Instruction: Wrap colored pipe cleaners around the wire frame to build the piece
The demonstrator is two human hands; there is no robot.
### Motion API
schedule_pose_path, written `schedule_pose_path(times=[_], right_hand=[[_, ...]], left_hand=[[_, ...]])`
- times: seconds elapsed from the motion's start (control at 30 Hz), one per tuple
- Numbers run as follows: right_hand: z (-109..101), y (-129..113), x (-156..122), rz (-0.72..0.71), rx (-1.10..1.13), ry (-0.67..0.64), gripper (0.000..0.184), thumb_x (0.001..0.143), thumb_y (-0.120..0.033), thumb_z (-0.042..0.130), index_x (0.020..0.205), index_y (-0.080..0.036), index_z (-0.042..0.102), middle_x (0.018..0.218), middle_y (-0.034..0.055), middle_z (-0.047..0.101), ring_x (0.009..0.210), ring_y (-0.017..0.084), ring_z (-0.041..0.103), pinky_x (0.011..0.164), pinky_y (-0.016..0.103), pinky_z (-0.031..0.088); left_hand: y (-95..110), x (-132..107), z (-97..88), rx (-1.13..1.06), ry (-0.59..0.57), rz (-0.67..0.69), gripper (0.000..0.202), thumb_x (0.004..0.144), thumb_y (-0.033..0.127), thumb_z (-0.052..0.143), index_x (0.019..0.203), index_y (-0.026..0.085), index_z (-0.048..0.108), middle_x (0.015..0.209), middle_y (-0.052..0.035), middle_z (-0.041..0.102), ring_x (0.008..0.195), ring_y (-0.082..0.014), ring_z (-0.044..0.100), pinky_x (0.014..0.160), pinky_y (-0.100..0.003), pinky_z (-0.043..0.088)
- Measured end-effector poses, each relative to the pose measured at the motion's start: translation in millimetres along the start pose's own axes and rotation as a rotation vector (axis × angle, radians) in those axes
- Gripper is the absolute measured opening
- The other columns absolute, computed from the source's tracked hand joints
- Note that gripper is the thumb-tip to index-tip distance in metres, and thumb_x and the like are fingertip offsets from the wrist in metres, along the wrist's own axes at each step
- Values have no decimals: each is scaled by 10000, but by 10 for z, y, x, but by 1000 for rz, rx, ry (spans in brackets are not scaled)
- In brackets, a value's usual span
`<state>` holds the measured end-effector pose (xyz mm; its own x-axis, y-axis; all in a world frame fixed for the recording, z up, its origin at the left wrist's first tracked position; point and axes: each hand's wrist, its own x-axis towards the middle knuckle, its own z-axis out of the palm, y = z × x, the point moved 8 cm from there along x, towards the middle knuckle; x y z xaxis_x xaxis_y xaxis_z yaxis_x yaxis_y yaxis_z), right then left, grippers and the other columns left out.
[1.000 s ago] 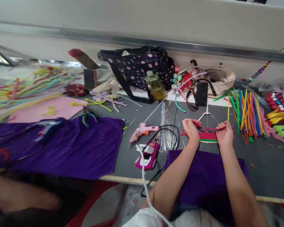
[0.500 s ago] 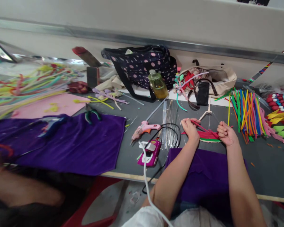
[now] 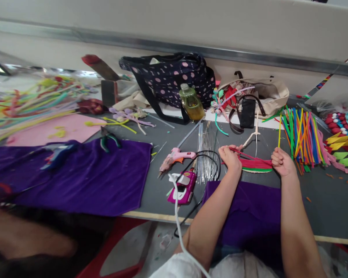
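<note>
My left hand [image 3: 230, 158] is closed, its fingers pinching a red pipe cleaner [image 3: 251, 156]. The strand runs slanting to my right hand [image 3: 283, 162], which is closed in a fist at its other end; the exact grip is hidden by the fingers. Just under the strand, between both hands, lies a row of red pipe cleaners [image 3: 256, 165] edged with a green one [image 3: 258, 170]. A pale pipe-cleaner piece with a forked shape [image 3: 255, 133] lies behind the hands. Beyond my right fist a yellow pipe cleaner [image 3: 279, 131] points away.
Many coloured pipe cleaners [image 3: 306, 139] lie at right. Thin wires [image 3: 207, 154], a pink glue gun [image 3: 176, 157] and a magenta device [image 3: 184, 188] with cords are left of my hands. Behind stand a bottle [image 3: 193, 104], phone [image 3: 247, 112] and bags. Another person's arm [image 3: 26, 231] is far left.
My right hand has moved right, away from my left, drawing the red strand out between them. My left hand has shifted slightly left. The view has turned a little.
</note>
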<state>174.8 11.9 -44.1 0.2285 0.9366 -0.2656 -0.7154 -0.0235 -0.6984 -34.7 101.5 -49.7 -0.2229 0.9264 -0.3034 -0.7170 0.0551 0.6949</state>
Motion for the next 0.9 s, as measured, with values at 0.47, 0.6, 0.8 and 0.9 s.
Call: schedule_pose_path(times=[0.47,0.6,0.8,0.9], right_hand=[[-353,-345,-17,-540,-55,411,204,767,-343,695,764,-196,553,520,-90,420,444,56,403,433,178,401],[-379,-475,-181,-715,-310,628,218,779,-350,635,928,-207,564,742,-12,591,660,128,591,668,330,542],[234,-709,-553,-1047,-1232,610,229,861,-259,530,1059,-211,634,1091,101,609,1104,245,533,984,458,396],[477,-517,-438,-890,-1507,257,169,872,-322,568,963,-235,681,993,66,648,991,237,566,901,420,434]], left_hand=[[-13,27,55,126,-75,56,169,775,307,490,842,223,360,642,46,558,567,-127,612,629,-289,501],[84,55,20,291,-40,205,146,768,238,540,855,200,428,854,-34,607,827,-151,642,793,-314,483],[543,-355,526,934,-456,812,332,756,120,619,1072,219,581,1238,-112,515,1228,-273,441,1052,-471,314],[299,-606,740,1146,-1034,817,402,727,225,727,1109,234,602,1187,-104,549,1154,-288,471,984,-451,394]])
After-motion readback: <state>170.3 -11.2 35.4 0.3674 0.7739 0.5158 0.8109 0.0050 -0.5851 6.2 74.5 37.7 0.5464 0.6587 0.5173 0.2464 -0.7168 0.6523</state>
